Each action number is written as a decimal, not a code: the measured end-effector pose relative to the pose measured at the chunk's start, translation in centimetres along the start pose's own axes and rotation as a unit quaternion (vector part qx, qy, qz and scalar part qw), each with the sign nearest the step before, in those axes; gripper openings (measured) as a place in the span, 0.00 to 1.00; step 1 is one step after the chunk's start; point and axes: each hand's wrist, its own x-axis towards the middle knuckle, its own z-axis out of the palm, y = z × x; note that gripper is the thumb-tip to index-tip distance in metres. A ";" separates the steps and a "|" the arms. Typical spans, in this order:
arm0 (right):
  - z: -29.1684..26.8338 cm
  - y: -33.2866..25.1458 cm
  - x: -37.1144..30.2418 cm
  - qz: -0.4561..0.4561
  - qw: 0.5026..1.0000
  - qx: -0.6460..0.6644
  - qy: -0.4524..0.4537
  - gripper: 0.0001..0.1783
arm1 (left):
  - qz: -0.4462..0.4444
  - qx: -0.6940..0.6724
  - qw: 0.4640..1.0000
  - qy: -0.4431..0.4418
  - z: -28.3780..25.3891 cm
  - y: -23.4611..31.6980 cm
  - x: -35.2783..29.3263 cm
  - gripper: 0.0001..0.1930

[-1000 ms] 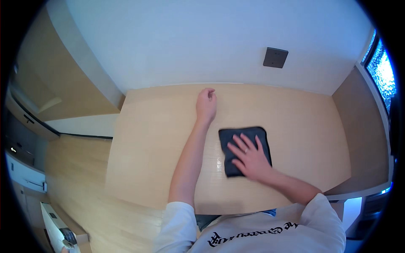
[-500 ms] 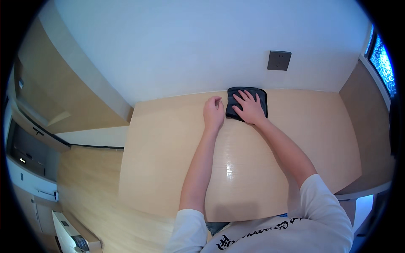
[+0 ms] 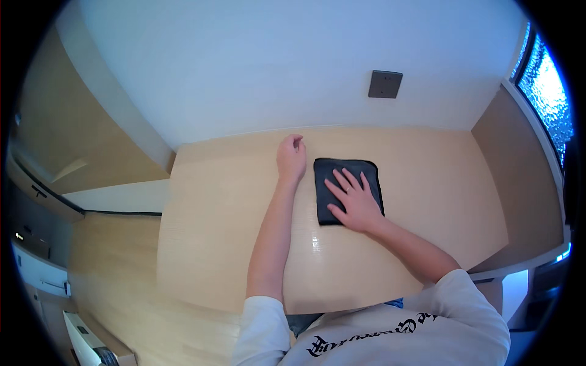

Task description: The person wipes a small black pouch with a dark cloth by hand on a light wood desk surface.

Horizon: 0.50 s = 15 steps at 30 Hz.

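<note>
A dark grey square cloth with black edging [image 3: 326, 210] lies flat near the middle of the pale wooden table [image 3: 213, 232]. My right hand [image 3: 357, 204] rests palm down on it, fingers spread, and hides part of its lower right side. To the left of the cloth, and apart from it, my left hand [image 3: 292, 160] sits on the table toward the wall. Its fingers are loosely curled in, and I see nothing in them.
Behind the table's far edge rises a white wall with a dark socket plate [image 3: 385, 84]. A wooden side panel [image 3: 519, 165] and a bright window [image 3: 546, 91] stand on the right. To the left are wooden flooring [image 3: 116, 262] and a low white unit [image 3: 85, 338].
My right hand has drawn the cloth from beside the wall back toward me, and it lies more spread out now. The left hand stays curled on the table. The whole view has shifted slightly.
</note>
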 end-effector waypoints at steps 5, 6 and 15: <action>-2.0 -2.7 -6.5 -0.047 0.998 0.008 -0.045 0.36 | -0.007 -0.010 1.000 -0.017 -0.4 0.0 0.1 0.11; -2.5 -3.2 -7.9 -0.053 0.997 0.009 -0.057 0.37 | -0.001 -0.011 1.000 -0.018 -0.3 0.1 0.0 0.11; -4.7 -6.0 -14.9 -0.096 0.985 0.044 -0.133 0.38 | -0.003 -0.002 1.000 -0.021 -0.5 0.7 -0.1 0.11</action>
